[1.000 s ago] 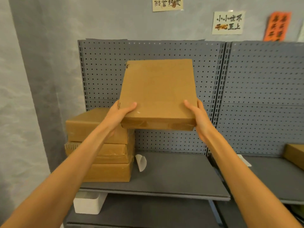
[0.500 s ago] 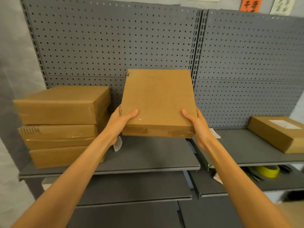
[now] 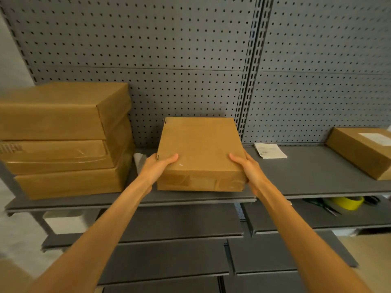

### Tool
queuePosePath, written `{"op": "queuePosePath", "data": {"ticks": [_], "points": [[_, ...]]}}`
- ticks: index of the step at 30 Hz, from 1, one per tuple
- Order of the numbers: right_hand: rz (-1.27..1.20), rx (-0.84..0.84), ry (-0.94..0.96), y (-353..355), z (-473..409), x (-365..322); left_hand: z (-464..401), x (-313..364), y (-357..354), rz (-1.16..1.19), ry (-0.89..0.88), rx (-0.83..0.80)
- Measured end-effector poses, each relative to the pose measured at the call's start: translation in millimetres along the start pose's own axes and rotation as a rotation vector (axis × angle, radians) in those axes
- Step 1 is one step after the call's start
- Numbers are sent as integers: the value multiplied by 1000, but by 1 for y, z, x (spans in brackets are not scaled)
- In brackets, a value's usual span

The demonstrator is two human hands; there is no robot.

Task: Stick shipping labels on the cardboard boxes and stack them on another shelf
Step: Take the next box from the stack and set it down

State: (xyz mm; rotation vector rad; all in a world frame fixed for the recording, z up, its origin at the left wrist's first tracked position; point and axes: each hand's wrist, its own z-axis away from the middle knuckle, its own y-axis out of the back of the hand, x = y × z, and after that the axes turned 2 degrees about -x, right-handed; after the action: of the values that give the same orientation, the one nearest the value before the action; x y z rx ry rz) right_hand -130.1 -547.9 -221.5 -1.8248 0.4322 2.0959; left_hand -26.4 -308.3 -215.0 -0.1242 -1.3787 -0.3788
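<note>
Progress check: one flat brown cardboard box with a white label [image 3: 362, 150] on its lid already sits at the right end of the right-hand grey metal shelf [image 3: 313, 174], so at least one unit looks finished. Stack of three plain brown cardboard boxes [image 3: 63, 140] sits at the left end of the left-hand grey metal shelf [image 3: 135, 198], tight to the grey pegboard back panel [image 3: 169, 49]; no labels visible on them, so I judge those still pending.

Current unit: flat brown cardboard box with taped front edge [image 3: 201, 153], top bare, no label on it yet. It's at the right end of the left shelf, front edge near the shelf's front lip; can't tell if it's fully seated or just above the surface. Loose white printed label sheet [image 3: 269, 151] lies on the right shelf near the back edge, just beside the box – likely the next sticker.

Hands: both arms stretched forward. Left hand [image 3: 156, 168] on the box's left near corner, right hand [image 3: 246, 168] on the right near corner, thumbs on top, fingers wrapped down the sides and under. Both grips clamped on the box.

Yellow tape roll [image 3: 347, 203] on the shelf below right.
</note>
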Motion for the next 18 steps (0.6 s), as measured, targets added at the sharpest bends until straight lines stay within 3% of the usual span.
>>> {"op": "queuePosePath", "data": {"ticks": [18], "points": [[107, -87, -146, 18, -49, 16, -43, -16, -20, -30, 165, 61]]}}
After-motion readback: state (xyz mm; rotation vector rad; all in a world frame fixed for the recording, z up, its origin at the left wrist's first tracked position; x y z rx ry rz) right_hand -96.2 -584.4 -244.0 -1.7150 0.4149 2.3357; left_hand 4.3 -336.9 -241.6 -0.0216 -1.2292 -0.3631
